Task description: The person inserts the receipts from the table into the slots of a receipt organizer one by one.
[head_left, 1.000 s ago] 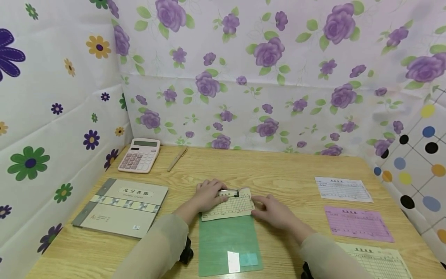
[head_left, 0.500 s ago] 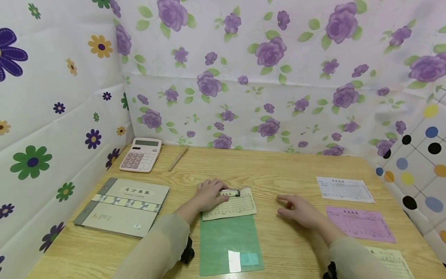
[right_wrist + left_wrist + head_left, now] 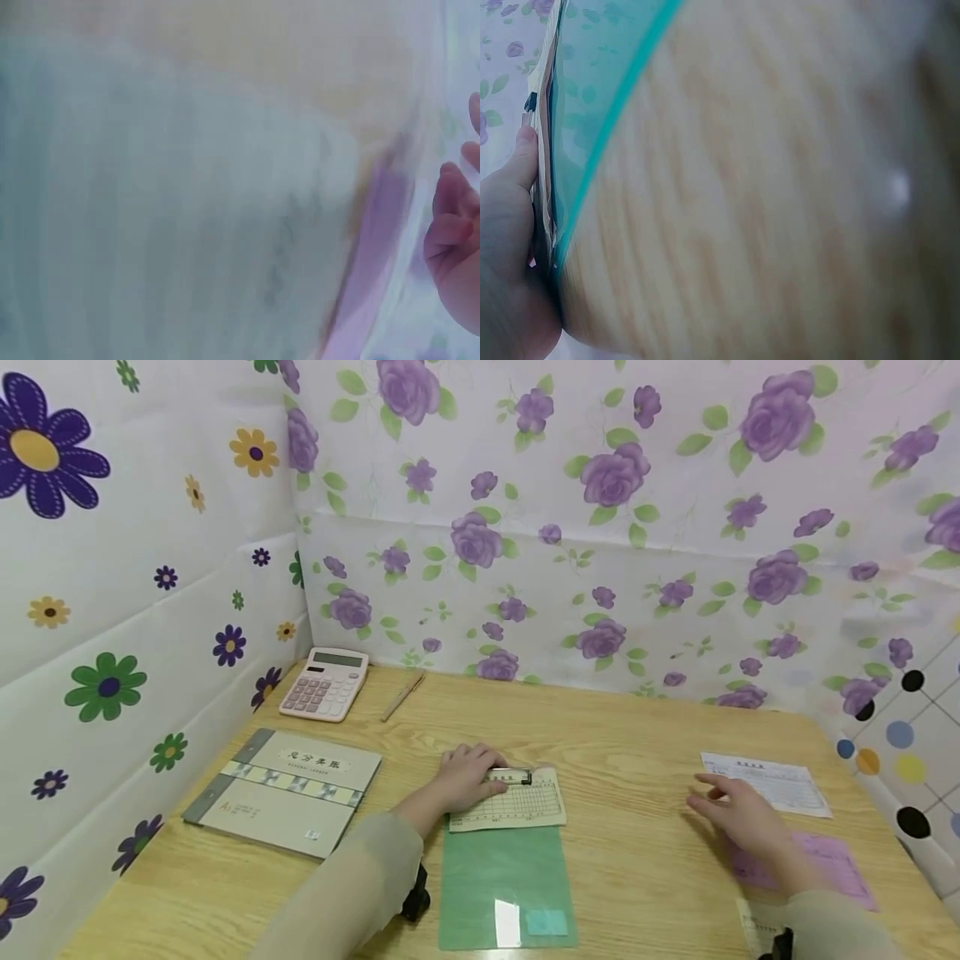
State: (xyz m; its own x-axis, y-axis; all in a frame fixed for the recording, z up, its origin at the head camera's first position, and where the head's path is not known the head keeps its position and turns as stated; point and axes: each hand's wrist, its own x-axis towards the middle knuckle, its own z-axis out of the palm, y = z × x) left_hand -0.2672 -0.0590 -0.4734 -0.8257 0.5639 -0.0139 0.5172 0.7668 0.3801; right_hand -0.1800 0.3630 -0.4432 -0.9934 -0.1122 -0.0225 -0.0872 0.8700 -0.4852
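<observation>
A green see-through clipboard (image 3: 506,885) lies on the wooden table, with a cream printed slip (image 3: 525,806) across its upper part under the metal clip (image 3: 517,777). My left hand (image 3: 465,781) grips the clipboard's top left by the clip, fingers over the clip's left end and thumb on the slip. In the left wrist view that thumb (image 3: 526,154) lies against the slip's edge beside the clip. On the right, my right hand (image 3: 742,818) hovers with loosely bent fingers, holding nothing. A white form (image 3: 780,781) and a pink form (image 3: 832,868) lie under and beside it.
Partly behind the right sleeve lies a cream form (image 3: 757,922). To the left rests a ledger book (image 3: 292,793), with a pink calculator (image 3: 326,685) and a pen (image 3: 402,697) behind it. Flowered cloth (image 3: 525,568) hangs at the table's back edge.
My right hand has left the slip's right edge and moved right, over to the loose forms. My left hand has stayed at the clip. The head view has shifted slightly.
</observation>
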